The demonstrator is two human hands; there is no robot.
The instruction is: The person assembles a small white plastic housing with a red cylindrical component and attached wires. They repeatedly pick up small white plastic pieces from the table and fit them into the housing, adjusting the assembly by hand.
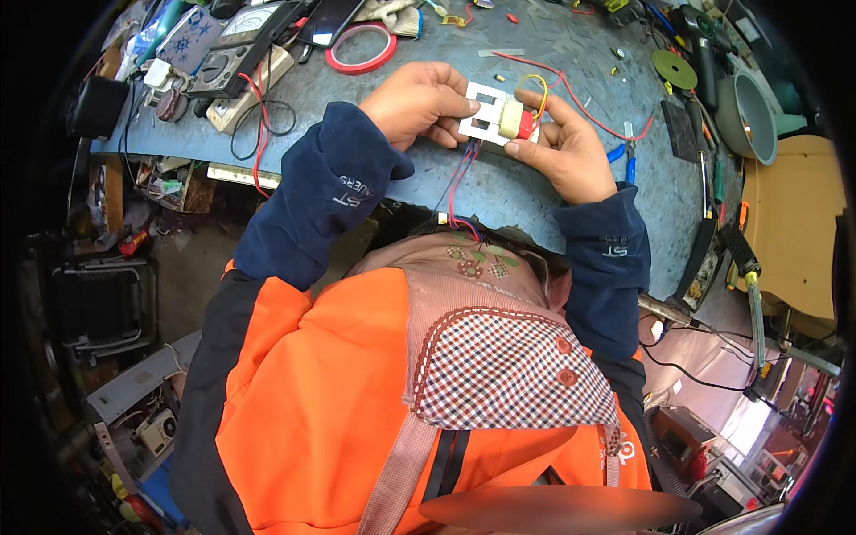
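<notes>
Over the near edge of the bench, both hands hold up a white plastic plate (473, 127) with rectangular openings. A cream-yellow block (511, 119) with a red part sits on its right side. My left hand (412, 103) pinches the plate's left edge between thumb and fingers. At the other end my right hand (575, 153) grips it, thumb near the red part and fingers partly hidden behind. A yellow wire (541, 82) loops above the block. Red and dark wires (464, 174) hang from the plate to a small white connector (442, 218) near my apron.
A red tape ring (361, 49) and an analog multimeter (234, 67) lie at the left. Blue-handled pliers (630, 168) and a long red wire (588, 109) rest right of my hands. A grey bowl (747, 116) stands at the right edge, beside a tan chair (798, 214).
</notes>
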